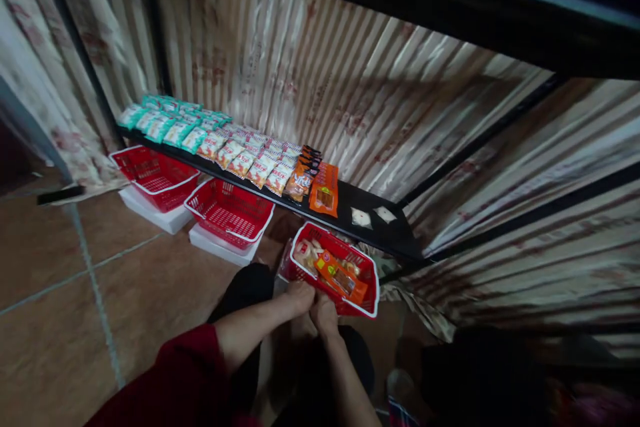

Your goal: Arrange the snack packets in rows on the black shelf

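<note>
My left hand (300, 297) and my right hand (324, 313) are close together at the near side of a red plastic basket (371, 290) with a white rim. Both look closed, with the fingers curled in; what they hold, if anything, is hidden. Inside that basket lies an orange snack packet (341, 277) with a clear window, on top of several pale packets (306, 253). On the low black shelf (377, 233) just beyond stand more orange packets (325, 190) of the same look.
Along the shelf lie rows of teal packets (164, 127), white-and-red packets (245, 161), orange-and-black packets (303, 179) and two small white packets (361, 217). Two more red baskets (157, 177) sit on white boxes (220, 247) to the left. A black beam (450, 7) crosses above; a striped curtain hangs behind.
</note>
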A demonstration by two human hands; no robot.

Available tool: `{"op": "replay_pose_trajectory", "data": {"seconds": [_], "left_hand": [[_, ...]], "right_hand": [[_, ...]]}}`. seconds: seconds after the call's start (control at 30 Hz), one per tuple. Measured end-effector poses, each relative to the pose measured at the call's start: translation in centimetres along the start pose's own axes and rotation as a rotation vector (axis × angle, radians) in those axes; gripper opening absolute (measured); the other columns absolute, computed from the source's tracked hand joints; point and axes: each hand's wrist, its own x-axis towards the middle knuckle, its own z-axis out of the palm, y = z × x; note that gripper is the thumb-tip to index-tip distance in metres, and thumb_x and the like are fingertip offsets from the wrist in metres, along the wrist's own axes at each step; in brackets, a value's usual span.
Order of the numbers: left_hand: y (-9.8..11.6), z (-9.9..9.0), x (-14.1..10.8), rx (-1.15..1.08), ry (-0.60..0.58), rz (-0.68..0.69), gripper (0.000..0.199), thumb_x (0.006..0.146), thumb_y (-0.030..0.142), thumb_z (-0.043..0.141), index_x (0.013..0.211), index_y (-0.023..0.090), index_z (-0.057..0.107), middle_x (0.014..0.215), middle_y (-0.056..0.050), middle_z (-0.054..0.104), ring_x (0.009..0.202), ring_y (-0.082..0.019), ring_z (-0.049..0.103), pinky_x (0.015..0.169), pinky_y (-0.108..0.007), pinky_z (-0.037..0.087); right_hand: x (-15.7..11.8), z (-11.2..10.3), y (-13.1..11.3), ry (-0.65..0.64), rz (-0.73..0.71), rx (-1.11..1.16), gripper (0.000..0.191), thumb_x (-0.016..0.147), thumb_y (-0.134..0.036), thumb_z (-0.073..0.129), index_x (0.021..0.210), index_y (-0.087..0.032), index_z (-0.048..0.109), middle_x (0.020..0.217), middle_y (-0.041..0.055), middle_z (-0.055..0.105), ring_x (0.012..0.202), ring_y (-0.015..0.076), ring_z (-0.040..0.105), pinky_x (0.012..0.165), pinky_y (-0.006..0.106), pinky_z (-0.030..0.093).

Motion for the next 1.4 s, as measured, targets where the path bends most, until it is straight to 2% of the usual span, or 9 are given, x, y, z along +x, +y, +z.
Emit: {"op": "replay_pose_trajectory", "data": {"seconds": [0.13,0.2,0.27,0.37,0.53,0.63,0.77,1.13,1.4], "left_hand": [[-2.3,-5.5,-2.1,0.091,-0.031,-0.111,0.034,0.087,0.036,0.054,0.116,0.016,0.054,0.115,-0.008,0.057,0.098,-0.02,0.058,0.083,-0.041,0.051],[-3.9,-9.1,-3.2,0.131,0.031,-0.128,0.027,0.088,0.026,0.049,0.109,0.013,0.06,0.112,-0.014,0.061,0.104,-0.024,0.058,0.089,-0.04,0.049],[-5.9,-12.8,-4.3,0.177,0.135,-0.142,0.036,0.086,0.022,0.046,0.12,0.013,0.055,0.132,-0.017,0.049,0.125,-0.027,0.044,0.101,-0.041,0.04],[-10.0,-18.3,-5.2,0.229,0.237,-0.188,0.055,0.082,0.023,0.049,0.135,0.011,0.04,0.151,-0.018,0.021,0.141,-0.03,0.011,0.108,-0.045,0.031],[-18.5,-24.7,-6.6,0.264,0.293,-0.357,0.062,0.083,0.03,0.046,0.142,0.017,0.029,0.155,-0.014,0.005,0.141,-0.03,-0.001,0.106,-0.051,0.03],[-22.4,-27.3,-7.5,0.27,0.284,-0.404,0.062,0.083,0.03,0.045,0.142,0.016,0.028,0.155,-0.015,0.005,0.141,-0.032,-0.001,0.106,-0.051,0.027],[-24.4,-30.2,-6.7,0.283,0.259,-0.373,0.062,0.082,0.026,0.046,0.14,0.012,0.031,0.153,-0.019,0.009,0.141,-0.032,0.003,0.106,-0.05,0.027],[-26.3,-35.2,2.9,0.361,0.321,-0.236,0.06,0.083,0.024,0.044,0.141,0.017,0.032,0.154,-0.014,0.008,0.141,-0.031,0.0,0.111,-0.05,0.015],[-33.3,-39.3,7.9,0.416,0.564,-0.232,0.06,0.085,0.032,0.041,0.142,0.018,0.03,0.155,-0.009,0.012,0.142,-0.028,-0.001,0.113,-0.046,0.01]], "right_hand": [[2.0,-0.8,-5.2,0.059,-0.144,0.082,0.031,0.085,-0.015,0.042,0.104,-0.01,0.066,0.097,0.0158,0.07,0.091,0.0231,0.067,0.079,0.029,0.049],[3.5,-1.1,-8.3,0.102,-0.204,0.098,0.033,0.084,-0.014,0.042,0.108,-0.01,0.064,0.103,0.0153,0.069,0.097,0.0223,0.065,0.086,0.03,0.048],[5.7,-1.4,-11.6,0.185,-0.308,0.133,0.038,0.082,-0.015,0.044,0.116,-0.011,0.06,0.117,0.0151,0.063,0.112,0.0225,0.057,0.096,0.033,0.043],[10.1,-1.6,-17.0,0.316,-0.456,0.168,0.048,0.08,-0.017,0.046,0.128,-0.011,0.051,0.133,0.0165,0.05,0.126,0.0245,0.044,0.102,0.039,0.039],[16.4,-1.7,-25.7,0.346,-0.489,0.103,0.055,0.081,-0.019,0.049,0.135,-0.012,0.043,0.146,0.0169,0.032,0.136,0.028,0.027,0.108,0.045,0.027],[18.2,-1.5,-29.0,0.3,-0.446,0.051,0.057,0.082,-0.02,0.052,0.137,-0.013,0.04,0.148,0.0169,0.029,0.138,0.0287,0.022,0.11,0.046,0.022],[19.3,-0.8,-30.9,0.256,-0.41,-0.015,0.057,0.082,-0.022,0.053,0.137,-0.012,0.04,0.146,0.0176,0.033,0.138,0.0288,0.022,0.11,0.046,0.021],[25.1,2.2,-34.6,0.434,-0.503,0.034,0.046,0.088,-0.025,0.046,0.133,-0.016,0.046,0.144,0.014,0.038,0.139,0.0262,0.022,0.108,0.05,0.026],[30.7,4.2,-40.6,0.517,-0.492,0.06,0.046,0.091,-0.025,0.042,0.136,-0.018,0.043,0.15,0.0132,0.026,0.14,0.0282,0.015,0.106,0.05,0.031]]}}
